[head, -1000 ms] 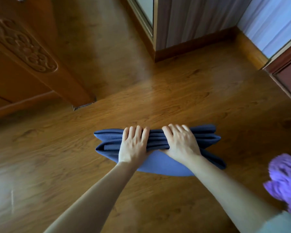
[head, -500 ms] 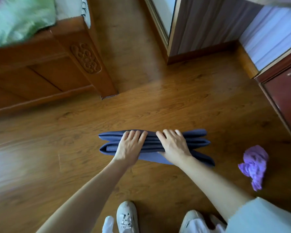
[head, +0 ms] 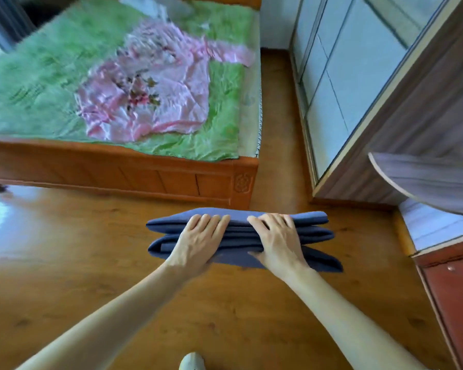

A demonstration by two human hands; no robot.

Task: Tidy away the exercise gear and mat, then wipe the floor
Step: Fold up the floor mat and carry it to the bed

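While the person stands over the wooden plank floor (head: 64, 263), both bare hands grasp one folded blue foam exercise mat (head: 308, 231), which is carried flat in front of the body, near the centre of the view.

1. Left hand (head: 198, 241): fingers curl over the far edge of the folded stack; the palm lies on the top layer, toward the 9 o'clock end of the mat.
2. Right hand (head: 278, 239): fingers curl over the same far edge; the thumb runs under the near side, toward the 3 o'clock end. The two hands sit close together, not touching.
3. Mat condition: several layers show at both ends, stacked loosely, with the lowest layer sagging out at the 4 o'clock corner.

Surroundings:
- At 11 o'clock stands an orange-brown wooden bed frame (head: 145, 180) covered by a green crinkled sheet (head: 38, 76), with a pink satin floral cloth (head: 150, 86) spread on it.
- At 2 o'clock stands a tall wardrobe with pale panelled doors (head: 345, 76).
- At 4 o'clock is a reddish-brown cabinet (head: 457, 303).
- At 6 o'clock the toe of a pale shoe (head: 191, 361) shows at the frame edge.
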